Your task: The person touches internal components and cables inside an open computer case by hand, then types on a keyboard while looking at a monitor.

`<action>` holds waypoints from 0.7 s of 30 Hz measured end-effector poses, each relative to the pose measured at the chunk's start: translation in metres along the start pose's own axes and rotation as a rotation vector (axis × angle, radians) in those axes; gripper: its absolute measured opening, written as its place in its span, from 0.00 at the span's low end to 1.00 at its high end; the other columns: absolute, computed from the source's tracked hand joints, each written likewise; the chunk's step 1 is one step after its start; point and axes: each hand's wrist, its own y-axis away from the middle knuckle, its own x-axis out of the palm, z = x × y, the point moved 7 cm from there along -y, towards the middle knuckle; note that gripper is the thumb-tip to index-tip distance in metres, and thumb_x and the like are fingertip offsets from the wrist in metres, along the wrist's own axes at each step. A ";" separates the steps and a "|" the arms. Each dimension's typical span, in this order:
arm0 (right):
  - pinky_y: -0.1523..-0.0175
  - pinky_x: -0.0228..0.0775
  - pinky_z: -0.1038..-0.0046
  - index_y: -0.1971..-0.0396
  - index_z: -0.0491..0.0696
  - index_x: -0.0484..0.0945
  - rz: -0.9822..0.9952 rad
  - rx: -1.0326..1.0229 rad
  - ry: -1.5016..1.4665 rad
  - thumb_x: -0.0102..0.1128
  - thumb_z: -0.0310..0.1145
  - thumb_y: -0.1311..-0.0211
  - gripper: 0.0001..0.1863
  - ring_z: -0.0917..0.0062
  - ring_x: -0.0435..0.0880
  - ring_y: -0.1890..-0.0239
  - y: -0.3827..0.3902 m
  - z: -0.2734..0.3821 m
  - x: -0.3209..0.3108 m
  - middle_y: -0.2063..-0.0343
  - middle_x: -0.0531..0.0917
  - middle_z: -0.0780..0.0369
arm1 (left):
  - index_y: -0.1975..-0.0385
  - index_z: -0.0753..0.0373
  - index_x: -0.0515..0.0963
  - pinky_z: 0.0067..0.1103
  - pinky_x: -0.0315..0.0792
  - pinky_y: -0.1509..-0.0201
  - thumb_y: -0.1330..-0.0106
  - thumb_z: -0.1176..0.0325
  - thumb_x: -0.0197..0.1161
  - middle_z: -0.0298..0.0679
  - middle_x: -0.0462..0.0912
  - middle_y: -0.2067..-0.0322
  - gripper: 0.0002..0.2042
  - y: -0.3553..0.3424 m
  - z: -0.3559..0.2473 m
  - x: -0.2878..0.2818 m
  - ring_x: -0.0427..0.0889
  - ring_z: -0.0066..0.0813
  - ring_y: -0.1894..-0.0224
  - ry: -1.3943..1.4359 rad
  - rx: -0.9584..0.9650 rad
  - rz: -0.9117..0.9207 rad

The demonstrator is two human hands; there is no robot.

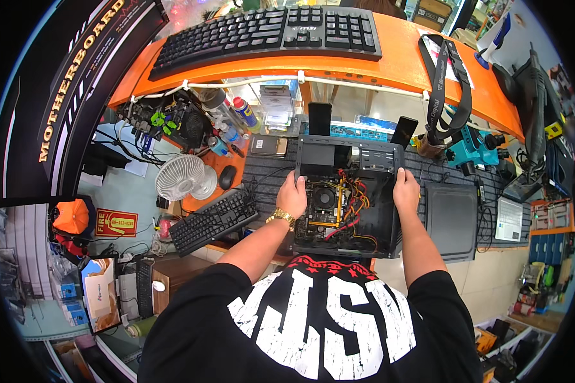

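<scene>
An open black computer case (382, 220) lies on its back on the ribbed grey mat in front of me, its inside facing up. My left hand (292, 199) is closed around the case's left edge, and a gold watch (282, 218) sits on that wrist. On the opposite edge, my right hand (407, 190) grips the rim with its fingers along the outside. Inside the case, a cooler fan (326, 199) is mounted on a motherboard. Red, orange and yellow cables (359, 198) run beside it.
A black side panel (450, 220) lies to the right. Left are a black keyboard (217, 220), a mouse (227, 177) and a white desk fan (180, 177). A teal microscope (471, 150) stands back right. Across the back, an orange shelf (399, 57) carries another keyboard (249, 38).
</scene>
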 end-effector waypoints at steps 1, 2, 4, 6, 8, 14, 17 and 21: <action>0.37 0.79 0.44 0.42 0.43 0.89 -0.001 0.000 0.001 0.52 0.55 0.12 0.29 0.35 0.88 0.43 -0.001 -0.002 0.001 0.50 0.91 0.38 | 0.31 0.62 0.78 0.52 0.80 0.38 0.11 0.55 0.54 0.61 0.91 0.47 0.21 0.000 0.000 0.001 0.88 0.68 0.43 -0.001 0.010 -0.007; 0.38 0.78 0.43 0.43 0.44 0.88 0.004 0.012 0.000 0.52 0.56 0.12 0.29 0.35 0.87 0.43 -0.002 -0.004 0.002 0.51 0.91 0.39 | 0.31 0.62 0.78 0.52 0.80 0.37 0.11 0.55 0.54 0.61 0.91 0.47 0.21 0.000 0.000 0.001 0.88 0.68 0.43 -0.003 0.020 -0.013; 0.39 0.77 0.43 0.45 0.45 0.88 0.009 0.025 0.000 0.51 0.57 0.12 0.29 0.35 0.87 0.44 -0.003 -0.008 0.003 0.52 0.90 0.39 | 0.31 0.63 0.78 0.52 0.80 0.37 0.11 0.55 0.54 0.61 0.91 0.47 0.21 -0.002 0.002 0.002 0.88 0.68 0.42 0.002 0.007 -0.004; 0.40 0.77 0.43 0.47 0.44 0.88 -0.010 0.004 -0.027 0.51 0.57 0.12 0.29 0.35 0.86 0.44 -0.003 -0.008 0.003 0.53 0.90 0.39 | 0.31 0.63 0.78 0.52 0.80 0.37 0.11 0.54 0.54 0.60 0.91 0.47 0.21 -0.002 0.001 0.004 0.88 0.67 0.42 0.007 -0.006 0.007; 0.38 0.78 0.43 0.44 0.44 0.88 0.018 0.018 -0.009 0.52 0.56 0.12 0.29 0.35 0.87 0.43 -0.002 -0.003 0.002 0.51 0.91 0.38 | 0.31 0.63 0.78 0.52 0.80 0.37 0.11 0.54 0.54 0.60 0.91 0.46 0.21 -0.001 0.004 0.002 0.88 0.67 0.42 0.006 -0.011 -0.001; 0.38 0.78 0.43 0.44 0.43 0.88 0.016 0.014 0.001 0.51 0.56 0.12 0.29 0.35 0.87 0.43 -0.002 -0.004 0.003 0.51 0.91 0.38 | 0.30 0.64 0.78 0.51 0.80 0.37 0.11 0.55 0.55 0.61 0.92 0.48 0.22 -0.001 0.003 0.002 0.89 0.68 0.42 -0.003 -0.001 -0.023; 0.39 0.77 0.43 0.47 0.43 0.88 -0.007 0.005 -0.013 0.51 0.56 0.12 0.29 0.34 0.86 0.44 -0.003 -0.006 0.003 0.52 0.90 0.39 | 0.29 0.64 0.78 0.51 0.80 0.37 0.11 0.55 0.54 0.61 0.92 0.47 0.23 0.000 0.000 0.000 0.89 0.68 0.42 -0.002 0.002 -0.017; 0.39 0.77 0.42 0.48 0.43 0.88 -0.005 0.009 -0.015 0.50 0.56 0.12 0.29 0.34 0.86 0.44 -0.002 -0.005 0.004 0.52 0.90 0.39 | 0.29 0.65 0.78 0.51 0.80 0.36 0.11 0.54 0.54 0.62 0.92 0.47 0.23 0.000 -0.001 0.000 0.88 0.68 0.41 0.003 -0.010 -0.004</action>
